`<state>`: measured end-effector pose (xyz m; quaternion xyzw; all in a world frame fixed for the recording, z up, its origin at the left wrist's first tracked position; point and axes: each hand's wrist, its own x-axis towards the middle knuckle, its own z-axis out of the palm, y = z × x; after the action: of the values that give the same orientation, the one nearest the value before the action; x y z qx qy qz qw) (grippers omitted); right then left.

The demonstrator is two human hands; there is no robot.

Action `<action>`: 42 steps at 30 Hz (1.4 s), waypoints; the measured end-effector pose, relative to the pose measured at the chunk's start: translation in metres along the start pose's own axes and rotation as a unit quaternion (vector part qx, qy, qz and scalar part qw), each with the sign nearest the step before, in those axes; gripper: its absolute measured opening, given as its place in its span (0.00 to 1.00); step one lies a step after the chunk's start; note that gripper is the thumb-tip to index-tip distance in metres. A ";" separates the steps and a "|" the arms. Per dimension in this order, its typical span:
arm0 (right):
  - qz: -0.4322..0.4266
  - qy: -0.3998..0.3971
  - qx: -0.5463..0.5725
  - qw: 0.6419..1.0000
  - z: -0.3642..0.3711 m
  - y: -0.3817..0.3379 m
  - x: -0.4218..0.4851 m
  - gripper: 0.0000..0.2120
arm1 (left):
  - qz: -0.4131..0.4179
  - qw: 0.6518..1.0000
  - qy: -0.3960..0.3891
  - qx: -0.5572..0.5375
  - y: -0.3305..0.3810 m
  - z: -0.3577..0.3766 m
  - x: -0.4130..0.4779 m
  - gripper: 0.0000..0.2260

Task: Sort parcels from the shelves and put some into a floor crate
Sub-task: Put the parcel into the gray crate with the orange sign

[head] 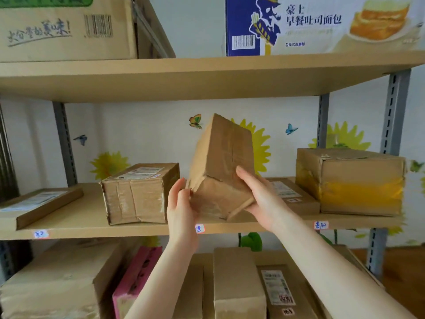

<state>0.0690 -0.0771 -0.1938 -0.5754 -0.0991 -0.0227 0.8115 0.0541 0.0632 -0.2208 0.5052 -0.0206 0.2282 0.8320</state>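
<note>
A taped brown cardboard parcel point(220, 162) is tilted on end in the air in front of the middle shelf point(87, 217). My left hand point(181, 203) holds its lower left corner, fingers curled against the side. My right hand point(259, 196) grips its lower right edge, thumb on the front face. The parcel's bottom end is near the shelf's front edge. No floor crate is in view.
On the middle shelf sit a flat parcel point(41, 203) at left, a taped box point(140, 194), a flat labelled parcel point(292, 196) behind my right hand, and a yellow-taped box point(351, 180). Large cartons point(322, 24) stand on the top shelf. Several parcels point(236, 286) and a pink box point(135, 277) fill the lower shelf.
</note>
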 end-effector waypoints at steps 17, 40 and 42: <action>0.031 -0.092 0.211 0.973 -0.003 0.004 -0.009 0.14 | -0.083 0.993 -0.077 0.042 0.025 -0.012 0.011 0.21; 0.037 -0.067 0.128 0.989 -0.013 -0.002 -0.006 0.19 | -0.059 0.976 -0.209 0.010 0.014 -0.014 0.004 0.14; 0.047 -0.076 0.140 0.986 -0.015 0.001 -0.008 0.24 | -0.047 0.985 -0.168 -0.001 0.018 -0.018 0.011 0.13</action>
<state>0.0635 -0.0917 -0.2006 -0.4604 -0.1357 0.0733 0.8742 0.0526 0.0894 -0.2115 0.5359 -0.1366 0.1009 0.8270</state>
